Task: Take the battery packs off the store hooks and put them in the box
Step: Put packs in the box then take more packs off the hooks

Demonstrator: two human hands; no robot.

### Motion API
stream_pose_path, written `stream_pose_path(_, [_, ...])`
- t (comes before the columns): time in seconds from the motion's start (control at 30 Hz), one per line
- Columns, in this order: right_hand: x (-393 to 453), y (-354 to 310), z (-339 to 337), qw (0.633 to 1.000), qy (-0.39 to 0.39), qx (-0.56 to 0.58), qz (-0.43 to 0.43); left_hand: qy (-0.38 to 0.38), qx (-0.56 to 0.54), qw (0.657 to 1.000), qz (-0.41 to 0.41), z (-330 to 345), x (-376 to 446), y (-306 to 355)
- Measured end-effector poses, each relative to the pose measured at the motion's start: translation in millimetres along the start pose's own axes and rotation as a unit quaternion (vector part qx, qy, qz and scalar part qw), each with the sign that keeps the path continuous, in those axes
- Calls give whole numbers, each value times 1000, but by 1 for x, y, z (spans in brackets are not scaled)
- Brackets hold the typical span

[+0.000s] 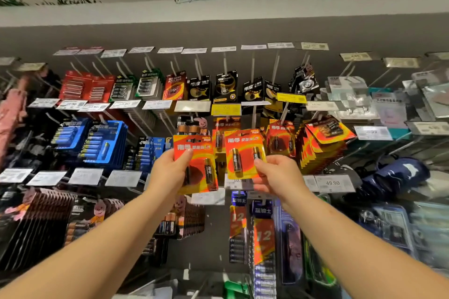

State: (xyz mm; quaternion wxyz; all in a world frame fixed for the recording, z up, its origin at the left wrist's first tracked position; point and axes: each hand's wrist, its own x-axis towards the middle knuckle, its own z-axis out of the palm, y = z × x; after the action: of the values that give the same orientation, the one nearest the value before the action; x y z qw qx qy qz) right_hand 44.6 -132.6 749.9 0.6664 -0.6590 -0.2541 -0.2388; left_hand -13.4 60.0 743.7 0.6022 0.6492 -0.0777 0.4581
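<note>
Both my hands are raised in front of a store wall of hanging battery packs. My left hand (170, 170) grips an orange-and-red two-battery pack (198, 165) by its left edge. My right hand (277, 172) pinches a second, matching orange pack (243, 153) at its lower right corner. Both packs are held upright, side by side, in front of the hooks. More of the same orange packs (281, 139) hang on hooks just behind, with a thick fanned stack (320, 143) to the right. No box is in view.
Blue battery packs (102, 141) hang to the left, red and green ones (97, 87) above them, black coin-cell packs (226, 86) at the top middle. White and yellow price tags (332, 183) stick out on the hook ends. Other goods in clear packaging (388, 99) fill the right.
</note>
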Motion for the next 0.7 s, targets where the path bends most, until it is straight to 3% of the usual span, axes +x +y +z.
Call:
stream_pose_path(0.37, [78, -17, 42, 999, 3, -32, 17, -49, -41, 997, 35, -4, 73, -20])
stream_pose_path(0.7, [116, -11, 85, 996, 87, 17, 12, -66, -56, 994, 66, -5, 116, -51])
